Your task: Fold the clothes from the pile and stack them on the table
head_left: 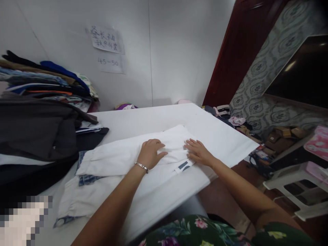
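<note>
A white garment (115, 155) lies stretched across the white table, with two long parts, sleeves or legs, pointing left. Blue plaid cloth (88, 180) shows at their ends, and a patch with dark blue marks (183, 166) is on the right part of the garment. My left hand (151, 153), with a bracelet at the wrist, rests on the middle of the garment with thumb and fingers apart. My right hand (199, 151) is open, fingers spread over the garment's right end. Neither hand grips the cloth visibly.
Dark clothes (36, 128) and a tall folded pile (51, 82) stand left on the white table (217, 136). Paper notes (107, 41) hang on the wall. Right of the table are a white stool (289, 181), boxes (275, 140) and loose clothes (222, 111). A blurred-out patch covers the lower left.
</note>
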`<state>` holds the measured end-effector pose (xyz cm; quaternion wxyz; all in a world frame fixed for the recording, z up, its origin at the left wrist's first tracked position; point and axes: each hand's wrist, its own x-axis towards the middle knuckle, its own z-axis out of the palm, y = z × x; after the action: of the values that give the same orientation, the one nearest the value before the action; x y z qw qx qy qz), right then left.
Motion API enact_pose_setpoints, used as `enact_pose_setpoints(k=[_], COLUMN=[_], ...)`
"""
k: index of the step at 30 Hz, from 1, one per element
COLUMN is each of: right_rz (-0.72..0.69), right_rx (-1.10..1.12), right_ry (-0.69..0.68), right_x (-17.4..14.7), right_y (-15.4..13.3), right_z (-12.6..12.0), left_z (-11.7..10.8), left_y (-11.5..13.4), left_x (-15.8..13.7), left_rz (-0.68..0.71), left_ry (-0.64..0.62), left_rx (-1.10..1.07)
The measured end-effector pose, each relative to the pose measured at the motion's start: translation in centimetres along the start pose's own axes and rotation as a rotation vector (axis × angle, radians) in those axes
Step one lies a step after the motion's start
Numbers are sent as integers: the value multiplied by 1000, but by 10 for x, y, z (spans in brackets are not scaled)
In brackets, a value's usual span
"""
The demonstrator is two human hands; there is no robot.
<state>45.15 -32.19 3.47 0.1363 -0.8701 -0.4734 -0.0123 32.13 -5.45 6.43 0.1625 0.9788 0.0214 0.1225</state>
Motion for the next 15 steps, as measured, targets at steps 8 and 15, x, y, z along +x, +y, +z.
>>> enact_pose_setpoints(k=[8,15], right_rz=[-2,-8], right_rx=[-26,-28], right_ry=[-80,-130], right_x=[5,1], right_y=[-6,-12], right_z=[18,22], left_z=[6,8], left_y=[5,-3], left_x=[-4,-2], left_rz=[53,-63], left_ry=[-203,-308], left_rx=[158,157])
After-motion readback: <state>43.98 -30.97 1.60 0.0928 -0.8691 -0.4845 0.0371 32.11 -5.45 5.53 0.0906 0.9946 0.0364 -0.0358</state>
